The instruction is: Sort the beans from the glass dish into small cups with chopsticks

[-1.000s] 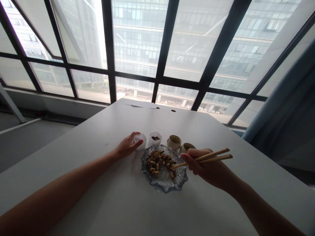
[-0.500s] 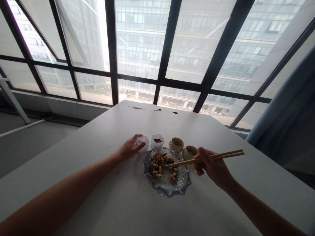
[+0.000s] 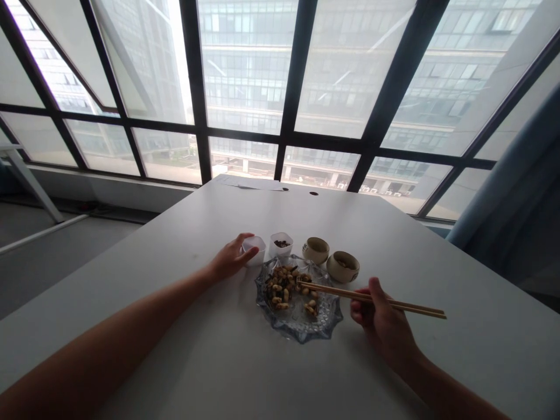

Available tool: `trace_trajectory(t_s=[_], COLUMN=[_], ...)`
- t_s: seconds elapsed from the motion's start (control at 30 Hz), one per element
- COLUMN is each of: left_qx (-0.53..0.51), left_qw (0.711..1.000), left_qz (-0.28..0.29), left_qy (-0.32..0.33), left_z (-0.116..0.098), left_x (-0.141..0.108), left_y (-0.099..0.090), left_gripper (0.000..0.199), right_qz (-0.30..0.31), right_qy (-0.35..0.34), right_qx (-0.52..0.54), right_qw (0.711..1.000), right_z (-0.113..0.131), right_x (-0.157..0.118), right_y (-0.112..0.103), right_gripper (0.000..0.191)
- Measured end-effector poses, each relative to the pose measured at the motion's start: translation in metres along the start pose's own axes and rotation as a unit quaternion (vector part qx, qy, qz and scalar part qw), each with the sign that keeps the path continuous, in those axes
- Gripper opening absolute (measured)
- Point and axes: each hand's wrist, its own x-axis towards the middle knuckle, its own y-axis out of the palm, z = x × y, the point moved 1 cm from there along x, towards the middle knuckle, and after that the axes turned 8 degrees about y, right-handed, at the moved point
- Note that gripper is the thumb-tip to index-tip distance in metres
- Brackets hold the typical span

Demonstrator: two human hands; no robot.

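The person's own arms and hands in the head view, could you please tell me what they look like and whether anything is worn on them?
The left hand and right hand are ungloved. The left forearm and right forearm show no sleeve, watch or bracelet. Any small ring or mark is too fine to tell.

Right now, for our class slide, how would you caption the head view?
The right hand holds chopsticks over a glass dish of peanuts while the left hand holds a plastic cup.
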Motion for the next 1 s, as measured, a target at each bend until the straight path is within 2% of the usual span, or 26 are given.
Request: trace_trajectory(t_s=[0.17, 0.27, 0.33, 0.4, 0.47, 0.53, 0.6, 0.63, 0.67, 0.7, 0.73, 0.9, 1.0], left_qx=[0.002, 0.002, 0.003, 0.004, 0.007, 0.010, 0.008, 0.007, 0.007, 0.006, 0.006, 0.006, 0.005], left_qw=[1.000, 1.000, 1.000, 1.000, 1.000, 1.000, 1.000, 1.000, 1.000, 1.000, 1.000, 1.000, 1.000], left_qz=[0.002, 0.006, 0.011, 0.014, 0.016, 0.016, 0.016, 0.016, 0.015, 0.015, 0.014, 0.015, 0.019], left_qy=[-0.002, -0.002, -0.003, -0.005, -0.007, -0.007, -0.008, -0.008, -0.007, -0.006, -0.005, 0.003, 0.008], left_z=[0.000, 0.003, 0.004, 0.004, 0.003, 0.002, 0.001, 0.002, 0.002, 0.003, 0.003, 0.004, 0.004], left_x=[0.000, -0.001, -0.001, -0.001, -0.002, -0.002, -0.002, -0.002, -0.002, -0.002, -0.002, -0.003, -0.003], left_y=[-0.001, 0.000, 0.000, -0.001, -0.001, -0.002, -0.002, -0.002, -0.002, -0.002, -0.001, -0.001, -0.001], left_gripper=[0.072, 0.073, 0.073, 0.073, 0.073, 0.072, 0.072, 0.072, 0.072, 0.072, 0.072, 0.072, 0.074], right_qz=[-0.001, 0.006, 0.014, 0.039, 0.103, 0.188, 0.255, 0.273, 0.283, 0.287, 0.285, 0.270, 0.281], right_qy=[-0.010, -0.046, -0.117, -0.242, -0.386, -0.507, -0.588, -0.616, -0.634, -0.643, -0.644, -0.630, -0.635], right_qx=[0.007, -0.002, -0.038, -0.111, -0.211, -0.305, -0.361, -0.376, -0.383, -0.387, -0.390, -0.387, -0.390], right_qw=[1.000, 0.999, 0.992, 0.963, 0.892, 0.784, 0.677, 0.636, 0.609, 0.595, 0.593, 0.617, 0.605], right_z=[-0.002, -0.005, -0.004, 0.000, 0.006, 0.012, 0.017, 0.019, 0.020, 0.021, 0.022, 0.021, 0.021], right_x=[0.005, 0.007, 0.006, 0.001, -0.007, -0.017, -0.025, -0.028, -0.030, -0.032, -0.032, -0.034, -0.034], right_y=[-0.003, -0.006, -0.010, -0.015, -0.017, -0.017, -0.014, -0.013, -0.011, -0.009, -0.007, -0.004, -0.004], right_gripper=[0.058, 0.056, 0.053, 0.046, 0.035, 0.026, 0.023, 0.023, 0.024, 0.025, 0.026, 0.024, 0.025])
